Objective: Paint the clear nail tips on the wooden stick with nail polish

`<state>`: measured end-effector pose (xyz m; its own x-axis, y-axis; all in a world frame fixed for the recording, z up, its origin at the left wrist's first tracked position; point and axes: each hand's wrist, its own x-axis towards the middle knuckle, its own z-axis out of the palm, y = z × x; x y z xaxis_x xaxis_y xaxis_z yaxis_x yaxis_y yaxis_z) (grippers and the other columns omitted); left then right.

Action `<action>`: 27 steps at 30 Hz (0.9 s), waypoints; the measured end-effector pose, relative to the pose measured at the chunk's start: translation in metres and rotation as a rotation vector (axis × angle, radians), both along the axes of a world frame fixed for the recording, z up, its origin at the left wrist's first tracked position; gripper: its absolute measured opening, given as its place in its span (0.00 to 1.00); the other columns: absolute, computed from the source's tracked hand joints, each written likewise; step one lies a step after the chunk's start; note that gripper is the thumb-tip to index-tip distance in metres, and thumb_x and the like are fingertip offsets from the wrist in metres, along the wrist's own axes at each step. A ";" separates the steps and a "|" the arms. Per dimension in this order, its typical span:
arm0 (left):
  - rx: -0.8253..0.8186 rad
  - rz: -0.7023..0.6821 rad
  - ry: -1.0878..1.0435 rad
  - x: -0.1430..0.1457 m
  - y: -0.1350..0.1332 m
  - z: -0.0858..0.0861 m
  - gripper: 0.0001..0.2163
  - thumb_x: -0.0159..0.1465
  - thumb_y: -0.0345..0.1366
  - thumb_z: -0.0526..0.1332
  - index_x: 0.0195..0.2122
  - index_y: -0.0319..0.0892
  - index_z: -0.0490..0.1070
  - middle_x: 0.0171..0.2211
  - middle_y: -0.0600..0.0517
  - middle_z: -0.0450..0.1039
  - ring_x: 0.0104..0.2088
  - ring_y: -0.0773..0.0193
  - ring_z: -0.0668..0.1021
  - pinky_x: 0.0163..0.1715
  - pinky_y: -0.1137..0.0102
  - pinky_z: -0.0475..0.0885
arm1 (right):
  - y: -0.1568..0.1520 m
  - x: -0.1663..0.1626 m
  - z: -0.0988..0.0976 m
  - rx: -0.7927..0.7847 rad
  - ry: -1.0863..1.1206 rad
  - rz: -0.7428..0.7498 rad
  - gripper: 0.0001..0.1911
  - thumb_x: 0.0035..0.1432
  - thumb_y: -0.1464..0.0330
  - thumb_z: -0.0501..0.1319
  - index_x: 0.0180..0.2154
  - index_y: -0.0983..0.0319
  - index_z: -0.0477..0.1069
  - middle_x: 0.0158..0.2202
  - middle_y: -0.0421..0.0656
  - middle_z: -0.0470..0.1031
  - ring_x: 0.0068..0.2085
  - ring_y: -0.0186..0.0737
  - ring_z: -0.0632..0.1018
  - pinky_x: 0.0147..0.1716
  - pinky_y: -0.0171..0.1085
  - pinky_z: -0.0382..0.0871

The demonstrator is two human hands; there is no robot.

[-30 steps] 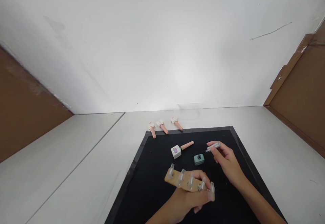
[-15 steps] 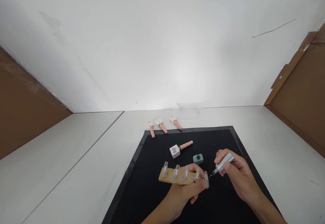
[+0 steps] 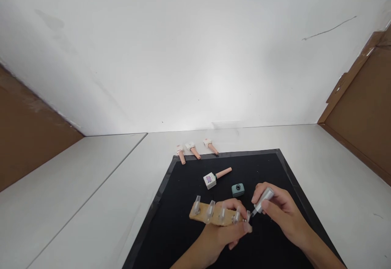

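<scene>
My left hand [image 3: 224, 232] is closed on the right end of a wooden nail tip stand [image 3: 203, 216], which carries several clear false nails [image 3: 210, 210] standing up in a row. My right hand [image 3: 282, 212] pinches the silver cap of a nail polish brush [image 3: 265, 199]. Its bristles point down and left, at the rightmost false nail [image 3: 248, 216]; whether they touch it I cannot tell. Just beyond my hands stands an open teal polish bottle [image 3: 238, 190] with a dark neck. A white polish bottle with a pink cap [image 3: 210, 180] lies behind it to the left.
Three more white bottles with pink caps [image 3: 192, 149] lie along the back edge of the black mat [image 3: 177, 204]. A white wall [image 3: 195, 57] rises behind the white table [image 3: 106, 204]. Brown cardboard panels [image 3: 363, 110] stand at both sides.
My right hand has moved left, bringing the brush to the rightmost false nail, and the silver cap is more upright. My left hand still holds the stand, nearly in place.
</scene>
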<state>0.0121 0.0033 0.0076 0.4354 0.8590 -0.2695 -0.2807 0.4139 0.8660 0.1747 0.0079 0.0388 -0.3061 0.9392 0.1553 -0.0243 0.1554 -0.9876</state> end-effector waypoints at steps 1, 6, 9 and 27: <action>0.002 -0.004 0.000 0.000 0.000 -0.001 0.21 0.38 0.46 0.73 0.20 0.38 0.65 0.13 0.61 0.61 0.10 0.80 0.58 0.09 0.80 0.50 | 0.000 0.001 -0.001 0.000 0.001 -0.007 0.22 0.56 0.48 0.57 0.26 0.60 0.71 0.21 0.36 0.59 0.21 0.34 0.60 0.20 0.33 0.57; 0.011 -0.018 0.008 0.000 -0.002 -0.004 0.21 0.40 0.48 0.73 0.22 0.38 0.66 0.15 0.59 0.65 0.10 0.80 0.58 0.09 0.81 0.50 | 0.000 0.004 -0.010 -0.005 0.104 -0.037 0.18 0.57 0.51 0.59 0.29 0.59 0.73 0.24 0.38 0.63 0.23 0.34 0.62 0.23 0.33 0.59; 0.015 -0.029 0.016 0.001 -0.001 -0.002 0.22 0.39 0.49 0.73 0.21 0.38 0.66 0.15 0.59 0.65 0.11 0.80 0.59 0.09 0.81 0.51 | -0.001 0.006 -0.010 0.015 0.129 -0.004 0.18 0.57 0.51 0.59 0.28 0.59 0.73 0.23 0.38 0.64 0.24 0.35 0.63 0.23 0.34 0.60; 0.113 -0.098 0.038 -0.001 0.001 -0.019 0.19 0.45 0.46 0.71 0.23 0.37 0.67 0.17 0.58 0.65 0.10 0.81 0.58 0.09 0.81 0.53 | -0.003 0.007 -0.005 0.081 -0.040 -0.074 0.19 0.58 0.52 0.58 0.28 0.60 0.71 0.22 0.38 0.62 0.23 0.34 0.62 0.21 0.32 0.57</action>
